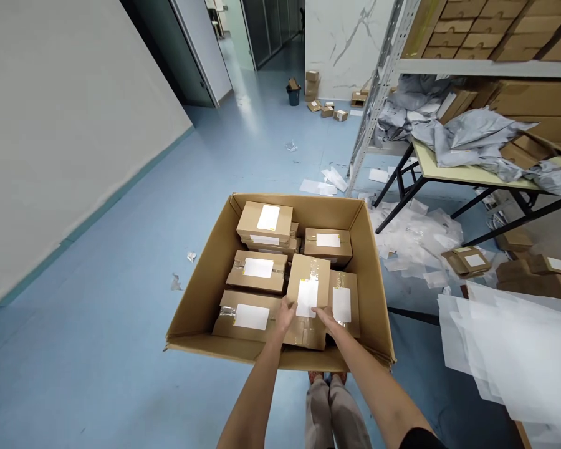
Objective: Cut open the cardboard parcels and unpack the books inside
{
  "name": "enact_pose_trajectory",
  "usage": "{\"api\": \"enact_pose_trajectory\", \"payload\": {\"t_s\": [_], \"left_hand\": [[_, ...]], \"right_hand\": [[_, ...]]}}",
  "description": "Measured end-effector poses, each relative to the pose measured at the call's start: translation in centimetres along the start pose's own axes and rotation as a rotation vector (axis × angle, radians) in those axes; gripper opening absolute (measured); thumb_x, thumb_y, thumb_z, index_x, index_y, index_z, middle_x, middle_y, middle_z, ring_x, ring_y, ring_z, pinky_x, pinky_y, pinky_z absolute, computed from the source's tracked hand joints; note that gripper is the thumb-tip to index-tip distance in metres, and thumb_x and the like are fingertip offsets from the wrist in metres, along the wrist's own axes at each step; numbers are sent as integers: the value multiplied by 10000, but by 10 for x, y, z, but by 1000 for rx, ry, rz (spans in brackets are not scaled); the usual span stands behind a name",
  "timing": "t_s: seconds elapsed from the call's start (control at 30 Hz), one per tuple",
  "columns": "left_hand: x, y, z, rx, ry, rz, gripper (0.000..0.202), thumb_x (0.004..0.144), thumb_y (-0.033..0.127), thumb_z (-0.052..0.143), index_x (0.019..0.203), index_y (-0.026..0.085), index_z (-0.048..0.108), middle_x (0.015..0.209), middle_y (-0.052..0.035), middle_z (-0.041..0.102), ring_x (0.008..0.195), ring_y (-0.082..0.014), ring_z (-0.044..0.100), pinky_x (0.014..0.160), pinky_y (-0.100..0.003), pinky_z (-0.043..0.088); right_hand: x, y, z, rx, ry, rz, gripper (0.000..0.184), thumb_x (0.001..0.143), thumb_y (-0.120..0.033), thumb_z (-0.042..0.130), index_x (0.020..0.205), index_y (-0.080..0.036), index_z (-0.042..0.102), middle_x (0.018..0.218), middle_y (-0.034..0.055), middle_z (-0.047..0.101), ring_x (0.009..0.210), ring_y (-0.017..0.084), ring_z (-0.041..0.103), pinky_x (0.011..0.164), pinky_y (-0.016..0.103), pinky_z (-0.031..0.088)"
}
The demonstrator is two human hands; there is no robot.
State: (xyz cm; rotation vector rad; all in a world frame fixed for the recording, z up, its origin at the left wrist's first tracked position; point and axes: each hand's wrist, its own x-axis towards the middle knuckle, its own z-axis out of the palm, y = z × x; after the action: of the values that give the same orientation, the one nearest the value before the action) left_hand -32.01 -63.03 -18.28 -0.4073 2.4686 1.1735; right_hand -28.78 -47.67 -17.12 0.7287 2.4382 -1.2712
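Entering at the bottom edge and cut off there are a black sleeve and greyish trousers; the shoes are mostly hidden by the near wall of a large open carton. Inside it, towards the front, sits a taped box with a white label, slightly askew and higher than the neighbouring box to its right. The left hand is at its left edge and the right hand at its right, one fingertip or thumb over the label's edge — both partly closed, holding the box between them, though most fingers are out of sight and I cannot tell how far they curl. Around it lie more labelled boxes, some stacked, the lower ones largely covered. White sheets run off the right edge. Beyond, crumpled grey bags hide much of a table, with pale scraps beneath. A metal rack is cut off above. Farthest off stand a dark bin — its contents too small to tell — and small parcels by a marbled wall.
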Motion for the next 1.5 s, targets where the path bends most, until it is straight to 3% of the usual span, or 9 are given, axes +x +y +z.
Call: {"api": "enact_pose_trajectory", "payload": {"t_s": [0.13,0.3,0.5,0.63,0.8,1.0,1.17,1.3,1.5], "left_hand": [[-8,15,-24,-63,4,-88,542,821,434,528,1295,179,464,1239,-139,625,1163,-255,577,968,-374,422],[-46,57,-80,-172,11,-26,539,883,485,411,1356,229,436,1395,-83,506,1247,-240,505,1003,-347,417],[-132,150,-141,-332,29,420,583,834,556,493,1335,257,506,1428,-38,466,1356,-277,351,1125,-424,284],[-187,218,-137,-268,-147,725,523,850,524,481,1325,308,514,1418,4,468,1365,-275,332,1155,-452,234],[-268,283,-67,-317,-461,946,552,844,512,494,1359,316,470,1424,8,443,1360,-276,337,1147,-431,263],[-400,315,76,-259,-909,1054,619,820,561,512,1353,247,485,1396,-53,469,1361,-293,330,1130,-435,289],[-526,299,197,-211,-1247,996,575,842,508,523,1368,287,461,1421,-44,453,1347,-278,364,1093,-405,350],[-602,271,281,-107,-1405,878,579,840,486,517,1375,278,445,1437,-46,433,1348,-255,366,1080,-368,364],[-673,241,363,58,-1485,850,595,833,447,508,1386,242,425,1405,-86,447,1332,-249,385,1071,-369,360]], "right_hand": [[-3,-24,-10,-12,28,170,481,847,-444,531,1159,-78,529,1116,179,601,1011,278,591,784,442,518],[-39,-67,-54,42,122,67,612,772,-506,560,1191,-64,506,1223,237,536,1210,344,458,967,471,411],[-151,-96,-136,285,459,-236,562,810,-485,546,1274,-191,431,1144,118,525,1141,281,490,972,447,421],[-224,-85,-189,462,654,-258,570,852,-473,511,1347,-243,346,1167,99,488,1119,254,501,941,433,460],[-306,-32,-256,491,1007,-186,613,861,-455,507,1398,-253,292,1211,105,447,1169,269,461,977,468,432],[-424,91,-313,411,1438,148,616,845,-473,504,1389,-259,310,1182,90,447,1180,269,440,1000,474,396],[-522,204,-336,410,1604,426,628,842,-494,493,1383,-232,313,1173,107,436,1192,279,421,994,464,396],[-574,292,-348,362,1654,630,626,818,-497,498,1353,-198,372,1121,118,467,1176,314,427,986,485,383],[-613,391,-354,383,1599,901,663,794,-498,479,1318,-96,418,1071,162,490,1150,356,445,991,494,364]]}}
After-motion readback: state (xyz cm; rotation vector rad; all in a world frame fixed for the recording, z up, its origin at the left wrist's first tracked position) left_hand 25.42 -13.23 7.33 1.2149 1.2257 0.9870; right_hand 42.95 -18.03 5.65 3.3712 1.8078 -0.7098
